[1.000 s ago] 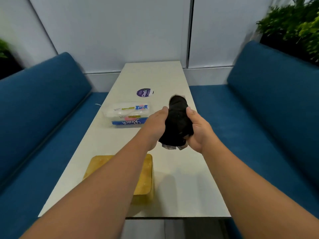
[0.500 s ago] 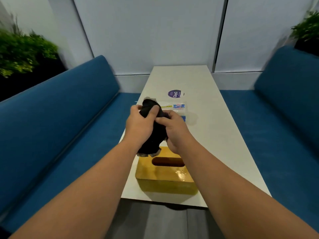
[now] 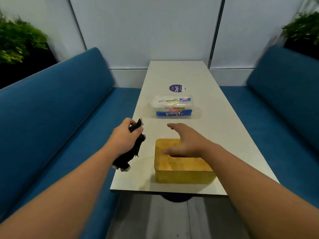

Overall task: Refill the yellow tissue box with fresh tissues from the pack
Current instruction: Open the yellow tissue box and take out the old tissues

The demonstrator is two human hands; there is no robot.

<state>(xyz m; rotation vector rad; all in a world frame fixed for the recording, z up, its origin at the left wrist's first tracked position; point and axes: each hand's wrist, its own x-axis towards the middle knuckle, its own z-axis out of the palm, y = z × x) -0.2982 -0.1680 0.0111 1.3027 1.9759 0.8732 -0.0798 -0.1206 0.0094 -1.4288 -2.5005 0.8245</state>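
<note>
The yellow tissue box (image 3: 179, 171) stands near the table's front edge, its top slot partly covered by my right hand (image 3: 187, 143), which hovers open and flat over the lid. My left hand (image 3: 125, 137) is closed around a black bundle with white bits at its ends (image 3: 131, 155), held over the table's left edge beside the box. The tissue pack (image 3: 173, 107), clear plastic with a blue band, lies farther back on the white table (image 3: 224, 135), apart from both hands.
A round purple sticker (image 3: 177, 88) sits on the table behind the pack. Blue bench seats (image 3: 69, 107) flank the table on both sides, with white wall panels behind and green plants at the upper corners.
My right hand has let go of the black bundle and moved over the yellow box. My left hand keeps the bundle and has lowered it to the left.
</note>
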